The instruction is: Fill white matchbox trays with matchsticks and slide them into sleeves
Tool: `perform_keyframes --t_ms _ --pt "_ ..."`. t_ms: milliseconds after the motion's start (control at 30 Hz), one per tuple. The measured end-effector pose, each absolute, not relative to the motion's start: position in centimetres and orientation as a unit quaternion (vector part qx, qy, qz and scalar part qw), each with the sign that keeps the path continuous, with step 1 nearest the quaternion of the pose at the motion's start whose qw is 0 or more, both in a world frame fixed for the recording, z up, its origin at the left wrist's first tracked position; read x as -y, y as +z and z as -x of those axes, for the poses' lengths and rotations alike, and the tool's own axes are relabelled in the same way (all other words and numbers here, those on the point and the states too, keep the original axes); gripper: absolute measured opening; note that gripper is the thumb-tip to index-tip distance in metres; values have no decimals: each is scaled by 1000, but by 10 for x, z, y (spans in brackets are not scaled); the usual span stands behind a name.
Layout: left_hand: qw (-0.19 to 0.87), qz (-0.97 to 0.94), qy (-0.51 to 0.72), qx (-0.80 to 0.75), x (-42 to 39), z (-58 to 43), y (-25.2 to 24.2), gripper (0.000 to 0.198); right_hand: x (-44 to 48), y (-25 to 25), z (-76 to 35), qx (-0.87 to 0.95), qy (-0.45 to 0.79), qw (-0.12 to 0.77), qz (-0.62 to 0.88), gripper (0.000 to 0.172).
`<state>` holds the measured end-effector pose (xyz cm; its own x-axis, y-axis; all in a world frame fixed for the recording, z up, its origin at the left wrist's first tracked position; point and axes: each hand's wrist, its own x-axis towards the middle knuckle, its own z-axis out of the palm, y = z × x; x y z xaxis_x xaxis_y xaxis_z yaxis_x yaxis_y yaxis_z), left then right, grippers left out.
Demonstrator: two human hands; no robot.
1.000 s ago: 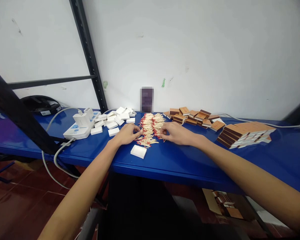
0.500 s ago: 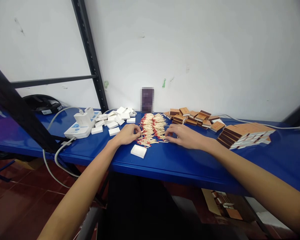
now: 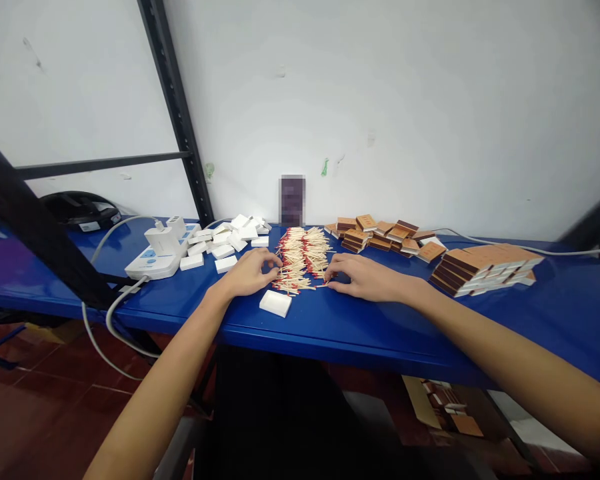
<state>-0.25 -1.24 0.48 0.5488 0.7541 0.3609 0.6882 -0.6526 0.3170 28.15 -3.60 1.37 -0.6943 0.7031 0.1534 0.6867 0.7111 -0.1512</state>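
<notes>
A heap of loose wooden matches [image 3: 304,253] with red heads lies in two rough columns between my hands. My left hand [image 3: 254,272] rests at the heap's left edge, its fingers curved and the thumb apart from the index finger; nothing shows between them. At the lower right edge, my right hand [image 3: 355,276] has its thumb and fingertips drawn together around a few matches, mostly covered by the fingers. An open white matchbox tray [image 3: 275,303] lies just in front of the heap, touched by neither hand.
White matchbox trays [image 3: 223,251] are piled at left, beside a power strip [image 3: 153,265] with plugs and cables. Brown matchboxes [image 3: 380,233] lie loose at back right, near a neat stack of matchboxes [image 3: 480,265]. A dark upright object [image 3: 293,200], pixelated, stands against the wall.
My right hand has shifted slightly left and down to the heap's lower corner, where matches visible before are now gone or covered. My left thumb and index finger have parted somewhat.
</notes>
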Motion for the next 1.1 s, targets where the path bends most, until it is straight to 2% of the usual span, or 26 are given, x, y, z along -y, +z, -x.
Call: perform_keyframes --t_ms 167,567,733,900,1100 --pt "43 -878 217 -425 5 8 -3 31 26 9 -277 927 40 104 358 18" --pt "49 -885 224 -405 -4 1 3 24 13 20 -260 891 -47 188 411 16" --pt "34 -892 230 -388 -22 -8 9 29 1 25 -253 866 -57 181 463 20" --pt "31 -901 221 -373 -28 -12 9 26 -2 18 -246 862 -46 166 477 25" --pt "28 -903 222 -366 -34 -12 4 27 -6 13 -243 859 -54 175 477 16"
